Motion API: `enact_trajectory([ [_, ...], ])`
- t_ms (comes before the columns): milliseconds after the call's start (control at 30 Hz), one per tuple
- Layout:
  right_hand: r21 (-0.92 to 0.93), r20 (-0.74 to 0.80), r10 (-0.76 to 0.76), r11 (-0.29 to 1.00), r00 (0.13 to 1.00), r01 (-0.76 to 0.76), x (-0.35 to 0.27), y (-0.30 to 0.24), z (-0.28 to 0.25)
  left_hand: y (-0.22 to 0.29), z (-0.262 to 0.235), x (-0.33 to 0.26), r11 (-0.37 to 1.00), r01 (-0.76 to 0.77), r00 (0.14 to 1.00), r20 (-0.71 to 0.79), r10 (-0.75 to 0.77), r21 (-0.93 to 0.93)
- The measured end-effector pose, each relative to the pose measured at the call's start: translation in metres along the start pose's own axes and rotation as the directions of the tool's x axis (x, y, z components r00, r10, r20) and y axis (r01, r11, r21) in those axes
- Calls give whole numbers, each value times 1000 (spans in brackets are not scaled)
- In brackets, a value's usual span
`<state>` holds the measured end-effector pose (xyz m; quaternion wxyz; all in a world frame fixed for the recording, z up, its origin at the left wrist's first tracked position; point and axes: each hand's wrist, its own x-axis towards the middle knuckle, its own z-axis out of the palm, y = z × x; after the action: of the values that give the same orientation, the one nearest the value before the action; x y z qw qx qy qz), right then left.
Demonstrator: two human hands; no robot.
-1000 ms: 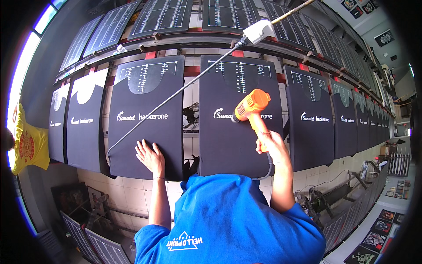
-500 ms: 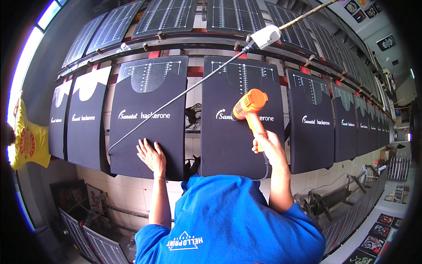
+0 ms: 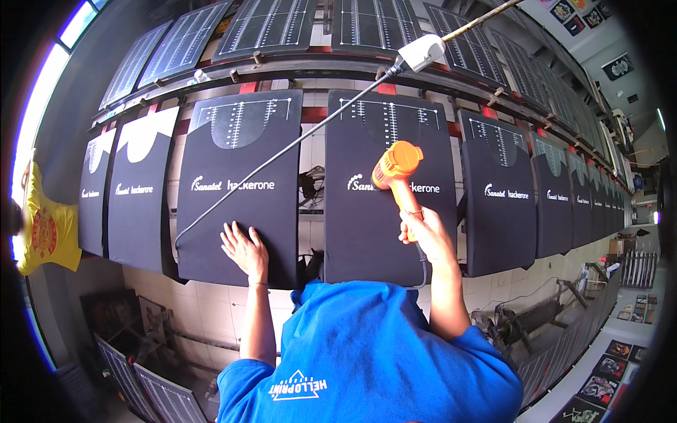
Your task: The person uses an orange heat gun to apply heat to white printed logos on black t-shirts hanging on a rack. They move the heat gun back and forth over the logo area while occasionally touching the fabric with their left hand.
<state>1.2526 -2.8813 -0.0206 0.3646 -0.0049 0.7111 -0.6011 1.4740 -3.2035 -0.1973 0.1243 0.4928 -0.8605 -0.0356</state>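
Note:
My right hand (image 3: 427,237) is closed round the handle of an orange heat gun (image 3: 400,161). The gun is over a black T-shirt (image 3: 363,236) stretched on a flat printing board, its nozzle at the white print on the chest and covering part of it. Whether the nozzle touches the cloth I cannot tell. My left hand (image 3: 245,250) lies flat, fingers spread, on the lower part of the neighbouring black T-shirt (image 3: 211,229), which carries the same kind of white print. A grey cable (image 3: 296,143) slants across that shirt up to a white socket block (image 3: 422,53).
More boards with printed black shirts (image 3: 497,225) run off to the right and left. Behind a dark rail (image 3: 282,65) stands a row of bare marked boards (image 3: 264,28). A person's yellow shirt (image 3: 53,225) shows at the far left. The gun's cord (image 3: 424,266) hangs below my right hand.
The heat gun and my right hand have shifted slightly left. The white socket block and its cable have swung a little left and, near the block, down. My left hand stays practically in place.

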Motion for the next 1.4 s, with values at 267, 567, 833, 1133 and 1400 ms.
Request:
enact_trajectory([
  [267,54,11,-6,999,1000,5,-2,-3,15,-2,-2,1,997,-50,999,3,50,-52],
  [567,16,-76,9,1000,997,-7,-5,-13,42,-26,-19,20,838,-65,994,-106,8,-541],
  [833,-9,-119,-26,1000,993,25,-6,-14,66,-75,-41,74,886,-96,947,-316,-59,-454],
  [1133,15,-120,-19,1000,993,21,4,-15,72,-139,-35,118,870,66,957,-216,-193,-488],
  [1400,10,-121,-12,1000,993,14,4,-16,75,-144,-26,130,906,-134,980,-190,61,-402],
])
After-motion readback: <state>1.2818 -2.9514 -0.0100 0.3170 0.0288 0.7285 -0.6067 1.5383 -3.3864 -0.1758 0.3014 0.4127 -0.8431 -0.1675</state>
